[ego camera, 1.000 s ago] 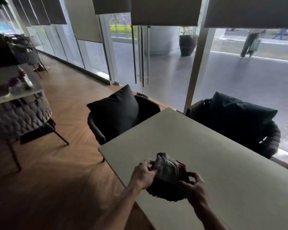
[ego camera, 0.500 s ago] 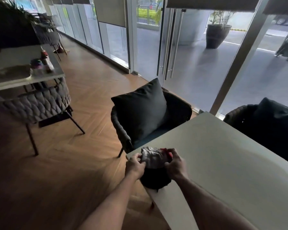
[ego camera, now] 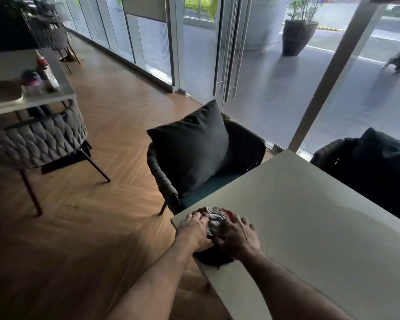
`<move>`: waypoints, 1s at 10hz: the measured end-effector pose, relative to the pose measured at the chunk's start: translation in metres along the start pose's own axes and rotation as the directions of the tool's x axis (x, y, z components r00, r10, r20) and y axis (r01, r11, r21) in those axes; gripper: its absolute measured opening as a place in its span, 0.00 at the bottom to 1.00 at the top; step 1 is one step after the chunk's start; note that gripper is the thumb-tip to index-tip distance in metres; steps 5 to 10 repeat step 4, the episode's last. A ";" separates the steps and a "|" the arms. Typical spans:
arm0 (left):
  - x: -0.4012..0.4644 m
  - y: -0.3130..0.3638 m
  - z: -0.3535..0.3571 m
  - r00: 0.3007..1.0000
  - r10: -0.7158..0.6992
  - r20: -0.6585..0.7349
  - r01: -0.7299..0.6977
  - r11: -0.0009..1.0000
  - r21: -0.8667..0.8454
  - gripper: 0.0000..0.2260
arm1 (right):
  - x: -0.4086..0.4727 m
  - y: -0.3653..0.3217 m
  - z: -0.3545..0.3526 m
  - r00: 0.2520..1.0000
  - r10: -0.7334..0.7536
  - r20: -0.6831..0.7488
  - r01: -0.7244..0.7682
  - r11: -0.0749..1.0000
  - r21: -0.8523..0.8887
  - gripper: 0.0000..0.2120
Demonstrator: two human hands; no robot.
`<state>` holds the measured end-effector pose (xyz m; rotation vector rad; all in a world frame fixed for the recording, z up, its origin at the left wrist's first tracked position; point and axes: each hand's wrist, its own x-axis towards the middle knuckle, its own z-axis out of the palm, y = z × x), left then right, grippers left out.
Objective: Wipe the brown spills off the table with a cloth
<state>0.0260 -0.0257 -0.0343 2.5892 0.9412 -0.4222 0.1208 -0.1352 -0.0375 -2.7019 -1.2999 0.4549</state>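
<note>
A bunched grey and dark cloth (ego camera: 214, 221) with a bit of red lies on the near left corner of the pale table (ego camera: 310, 215). My left hand (ego camera: 195, 229) presses on its left side and my right hand (ego camera: 237, 235) on its right side, both flat over the cloth with fingers gripping it. A dark part of the cloth shows under my wrists at the table edge. No brown spill is visible on the tabletop in this dim light.
A dark woven chair with a cushion (ego camera: 194, 146) stands just beyond the table corner. Another dark chair (ego camera: 374, 167) is at the far right. A second table (ego camera: 32, 98) with bottles and a grey chair (ego camera: 37, 142) stand left. Glass doors (ego camera: 226, 47) are ahead.
Both hands have lowered the cloth from above the table down onto the table's corner and now press on it. My view has swung left and down.
</note>
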 end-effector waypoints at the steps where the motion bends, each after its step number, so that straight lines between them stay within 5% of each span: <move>1: 0.002 0.003 0.001 1.000 -0.013 0.027 0.011 0.997 0.071 0.33 | -0.004 0.000 0.002 0.999 0.011 0.050 -0.009 0.999 -0.032 0.28; 4: -0.005 0.039 -0.017 0.999 -0.040 0.012 0.039 0.999 0.023 0.25 | -0.020 0.030 -0.026 0.990 0.142 0.014 -0.142 0.966 0.218 0.25; 10: -0.005 0.039 -0.017 0.999 -0.040 0.012 0.039 0.999 0.023 0.25 | -0.020 0.030 -0.026 0.990 0.142 0.014 -0.142 0.966 0.218 0.25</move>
